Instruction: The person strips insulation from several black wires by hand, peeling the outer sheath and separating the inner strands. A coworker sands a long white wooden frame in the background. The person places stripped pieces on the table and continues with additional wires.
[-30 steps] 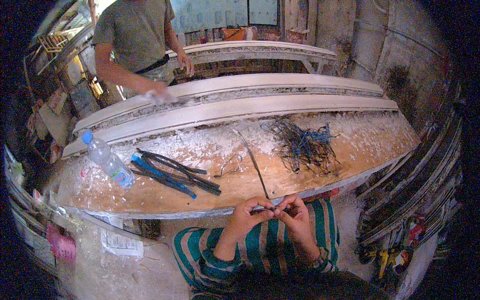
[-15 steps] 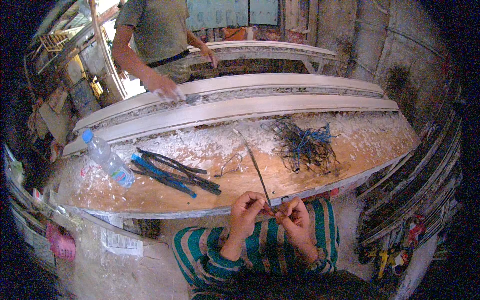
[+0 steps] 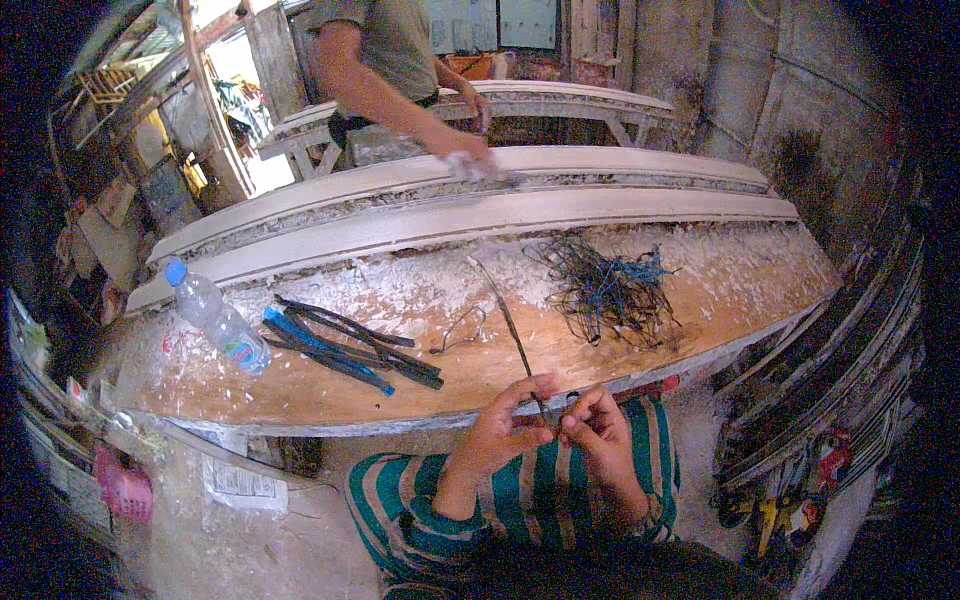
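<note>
A thin dark cord [image 3: 515,335] runs from the powdery middle of the wooden board [image 3: 400,405] over its near edge to my hands. My left hand [image 3: 495,430] has its thumb and forefinger spread apart, with the cord passing through the gap. Close beside it on the right, my right hand [image 3: 603,440] pinches the cord's near end between thumb and fingertips; the very end is hard to make out. Beyond my hands, a tangled heap of dark and blue cords [image 3: 610,290] lies on the board. A bundle of black and blue strands [image 3: 345,345] lies to the left.
A clear plastic bottle with a blue cap [image 3: 215,315] lies on the board's left side. Long white-coated moulded pieces [image 3: 450,215] curve along the back. Across them a co-worker's hand [image 3: 465,160] works with a flat tool. Long strips [image 3: 830,310] are stacked at right.
My left thumb and forefinger have parted from their pinch on the cord. My right hand stays close by. The co-worker's arm and body have moved to the right along the white pieces.
</note>
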`<state>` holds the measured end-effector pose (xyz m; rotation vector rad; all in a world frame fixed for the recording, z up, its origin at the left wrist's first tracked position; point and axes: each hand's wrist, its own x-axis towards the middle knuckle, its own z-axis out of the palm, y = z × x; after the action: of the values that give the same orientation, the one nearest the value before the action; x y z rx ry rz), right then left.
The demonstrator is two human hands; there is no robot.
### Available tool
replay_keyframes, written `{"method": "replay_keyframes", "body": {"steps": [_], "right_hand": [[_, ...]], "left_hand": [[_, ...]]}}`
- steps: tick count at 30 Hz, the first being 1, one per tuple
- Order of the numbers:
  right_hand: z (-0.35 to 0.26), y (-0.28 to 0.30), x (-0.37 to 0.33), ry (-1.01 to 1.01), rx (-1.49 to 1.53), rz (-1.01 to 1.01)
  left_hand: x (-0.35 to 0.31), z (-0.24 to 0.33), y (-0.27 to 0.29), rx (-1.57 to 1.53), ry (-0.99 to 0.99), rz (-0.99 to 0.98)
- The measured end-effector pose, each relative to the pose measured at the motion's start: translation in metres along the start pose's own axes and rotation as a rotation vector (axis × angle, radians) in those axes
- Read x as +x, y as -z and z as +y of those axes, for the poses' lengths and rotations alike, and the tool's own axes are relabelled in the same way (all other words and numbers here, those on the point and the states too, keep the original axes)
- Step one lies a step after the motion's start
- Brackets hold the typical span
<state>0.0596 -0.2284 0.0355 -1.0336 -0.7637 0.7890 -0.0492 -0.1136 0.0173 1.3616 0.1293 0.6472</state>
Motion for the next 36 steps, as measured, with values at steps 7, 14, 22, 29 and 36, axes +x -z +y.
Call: {"method": "replay_keyframes", "body": {"steps": [7, 14, 22, 29, 36], "right_hand": [[0.011, 0.01, 0.004, -0.39, 1.059, -0.139], [0.013, 0.007, 0.005, -0.315, 0.977, 0.061], [0.009, -0.008, 0.006, -0.115, 0.066, 0.13], [0.007, -0.011, 0.009, -0.005, -0.008, 0.356], [-0.001, 0.006, 0.01, 0.095, 0.302, 0.219]], "left_hand": [[0.001, -0.006, 0.007, 0.276, 0.062, -0.064], [0.0, -0.01, 0.012, 0.313, 0.111, 0.09], [-0.001, 0.003, 0.004, 0.414, 0.059, 0.124], [-0.004, 0.012, -0.002, 0.451, 0.055, 0.16], [-0.003, 0.013, 0.005, 0.617, 0.046, 0.151]]}}
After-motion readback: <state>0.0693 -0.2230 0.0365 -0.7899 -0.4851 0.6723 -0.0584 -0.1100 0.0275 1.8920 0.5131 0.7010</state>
